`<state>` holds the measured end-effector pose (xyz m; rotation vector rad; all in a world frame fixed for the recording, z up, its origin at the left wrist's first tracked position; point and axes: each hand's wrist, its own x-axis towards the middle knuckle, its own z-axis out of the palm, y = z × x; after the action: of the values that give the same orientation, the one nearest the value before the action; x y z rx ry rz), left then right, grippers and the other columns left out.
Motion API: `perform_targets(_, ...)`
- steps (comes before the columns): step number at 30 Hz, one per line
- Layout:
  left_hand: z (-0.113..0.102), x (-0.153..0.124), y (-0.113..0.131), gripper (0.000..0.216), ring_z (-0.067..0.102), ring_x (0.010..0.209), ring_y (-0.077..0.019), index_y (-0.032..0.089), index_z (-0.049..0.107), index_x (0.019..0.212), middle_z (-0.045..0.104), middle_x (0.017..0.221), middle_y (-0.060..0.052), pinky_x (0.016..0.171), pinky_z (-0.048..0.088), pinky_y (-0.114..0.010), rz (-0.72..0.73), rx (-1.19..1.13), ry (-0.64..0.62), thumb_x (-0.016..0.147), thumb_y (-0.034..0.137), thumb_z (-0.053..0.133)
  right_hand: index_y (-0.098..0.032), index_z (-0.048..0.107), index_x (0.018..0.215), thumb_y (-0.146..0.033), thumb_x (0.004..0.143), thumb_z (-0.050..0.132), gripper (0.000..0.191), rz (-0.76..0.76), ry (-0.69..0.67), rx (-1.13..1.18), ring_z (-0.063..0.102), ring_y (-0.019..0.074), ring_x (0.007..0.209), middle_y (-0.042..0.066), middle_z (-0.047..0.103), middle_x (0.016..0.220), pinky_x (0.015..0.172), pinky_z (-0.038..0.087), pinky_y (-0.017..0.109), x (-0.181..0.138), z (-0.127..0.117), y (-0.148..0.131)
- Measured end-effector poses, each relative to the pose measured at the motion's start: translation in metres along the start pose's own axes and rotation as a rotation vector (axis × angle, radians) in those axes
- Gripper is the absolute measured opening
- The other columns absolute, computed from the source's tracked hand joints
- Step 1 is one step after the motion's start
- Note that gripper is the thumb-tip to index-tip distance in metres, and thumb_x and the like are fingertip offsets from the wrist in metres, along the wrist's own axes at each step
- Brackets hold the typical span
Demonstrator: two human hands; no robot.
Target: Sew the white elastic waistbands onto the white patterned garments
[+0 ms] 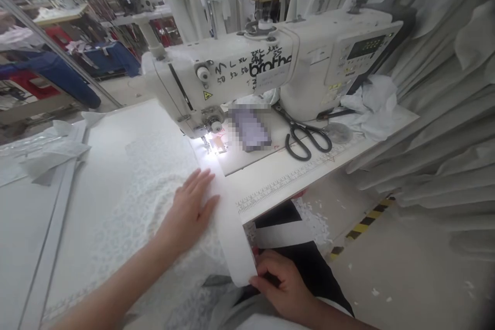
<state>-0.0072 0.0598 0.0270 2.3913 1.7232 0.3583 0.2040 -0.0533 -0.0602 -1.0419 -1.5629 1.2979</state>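
Observation:
My left hand point(190, 212) lies flat, fingers together, on white lace fabric point(143, 191) spread over the table, pressing it a short way in front of the sewing machine's lit needle area point(212, 142). A plain white fabric strip point(228, 216) runs from the needle back over the table edge toward me. My right hand point(284, 283) pinches the lower end of that strip below the table edge. The white sewing machine point(270, 69) stands behind the fabric.
Black scissors point(307, 136) lie on the machine bed to the right of the needle, beside crumpled white cloth point(371, 108). A printed ruler point(286, 180) runs along the table edge. White fabric hangs at the right. Folded white pieces point(50, 154) sit at the left.

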Motion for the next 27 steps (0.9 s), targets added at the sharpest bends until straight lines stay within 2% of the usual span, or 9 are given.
perform_targets(3, 0.005, -0.01, 0.009, 0.042, 0.024, 0.134, -0.0231, 0.023, 0.037, 0.13, 0.038, 0.139, -0.005, 0.106, 0.031, -0.049, 0.014, -0.049, -0.031, 0.09, 0.038, 0.037, -0.019, 0.053, 0.063, -0.023, 0.077, 0.058, 0.015, -0.034, 0.027, -0.001, 0.052, 0.0157, 0.062, 0.001, 0.055, 0.063, 0.057, 0.041, 0.027, 0.001, 0.002, 0.002)
perform_targets(8, 0.009, -0.014, 0.009, 0.045, 0.026, 0.133, -0.0282, 0.024, 0.036, 0.131, 0.037, 0.14, -0.006, 0.103, 0.03, -0.056, -0.004, -0.01, -0.076, 0.09, 0.041, 0.036, -0.018, 0.053, 0.063, -0.019, 0.077, 0.058, 0.016, -0.012, 0.029, -0.019, 0.053, 0.0144, 0.063, 0.001, 0.055, 0.066, 0.057, 0.041, 0.025, -0.001, -0.001, -0.003)
perform_targets(12, 0.009, -0.013, 0.012, 0.045, 0.028, 0.132, -0.0269, 0.019, 0.041, 0.128, 0.039, 0.138, -0.007, 0.103, 0.031, -0.052, 0.02, -0.008, -0.041, 0.089, 0.04, 0.038, -0.018, 0.055, 0.068, -0.019, 0.083, 0.053, 0.015, -0.038, -0.003, -0.055, 0.053, 0.0132, 0.065, 0.001, 0.055, 0.068, 0.06, 0.042, 0.025, -0.006, -0.007, -0.008)
perform_targets(19, 0.016, -0.014, 0.013, 0.044, 0.027, 0.132, -0.0241, 0.015, 0.044, 0.126, 0.042, 0.136, -0.008, 0.107, 0.028, -0.044, 0.074, -0.024, 0.019, 0.088, 0.037, 0.041, -0.018, 0.057, 0.069, -0.019, 0.081, 0.057, 0.012, -0.01, 0.034, -0.039, 0.055, 0.0137, 0.068, 0.002, 0.058, 0.071, 0.062, 0.045, 0.026, -0.012, -0.008, -0.006)
perform_targets(24, 0.016, -0.014, 0.012, 0.044, 0.028, 0.132, -0.0242, 0.014, 0.044, 0.125, 0.042, 0.136, -0.009, 0.107, 0.029, -0.043, 0.086, -0.018, 0.043, 0.088, 0.037, 0.042, -0.017, 0.057, 0.067, -0.018, 0.081, 0.057, 0.014, -0.011, 0.048, -0.042, 0.054, 0.0142, 0.069, 0.002, 0.057, 0.071, 0.063, 0.044, 0.026, -0.014, -0.007, -0.008)
perform_targets(27, 0.015, -0.015, 0.011, 0.043, 0.028, 0.132, -0.0247, 0.015, 0.043, 0.125, 0.042, 0.136, -0.008, 0.107, 0.03, -0.045, 0.067, -0.01, 0.033, 0.088, 0.037, 0.041, -0.017, 0.056, 0.069, -0.019, 0.083, 0.054, 0.014, 0.012, 0.012, -0.035, 0.052, 0.0129, 0.066, 0.001, 0.055, 0.07, 0.061, 0.043, 0.025, -0.012, -0.008, -0.008)
